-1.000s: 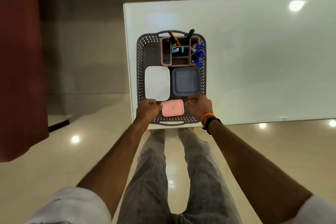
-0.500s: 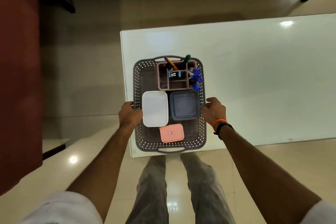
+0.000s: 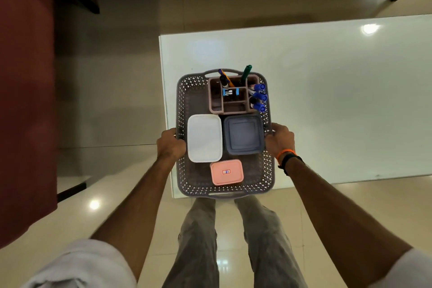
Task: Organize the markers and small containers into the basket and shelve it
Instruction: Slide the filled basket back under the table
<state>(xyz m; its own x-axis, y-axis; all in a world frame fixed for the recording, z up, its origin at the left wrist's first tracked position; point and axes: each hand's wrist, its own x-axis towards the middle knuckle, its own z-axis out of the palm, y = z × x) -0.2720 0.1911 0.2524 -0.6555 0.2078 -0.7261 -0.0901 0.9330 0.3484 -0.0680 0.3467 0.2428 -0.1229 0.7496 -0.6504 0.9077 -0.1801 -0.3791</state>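
gripping the two long sides of the grey basket (image 3: 184,105), the left hand (image 3: 170,145) curls its fingers round the left rim and the right hand (image 3: 279,139) curls round the right rim. the basket has lattice walls and a slot handle at each short end; it sits at the near left corner of the white table (image 3: 339,100), its near end reaching past the table edge. inside lie three lidded boxes: one white box (image 3: 204,138) on the left, one dark blue box (image 3: 243,134) just beside it on the right, one pink box (image 3: 226,172) nearer the person, with a small label on its lid. one brown organizer (image 3: 233,106) with compartments fills the far right part. in it stand three blue-capped markers (image 3: 259,97) along its right side, one green marker (image 3: 246,72) and one orange pen (image 3: 228,79) at the far end.
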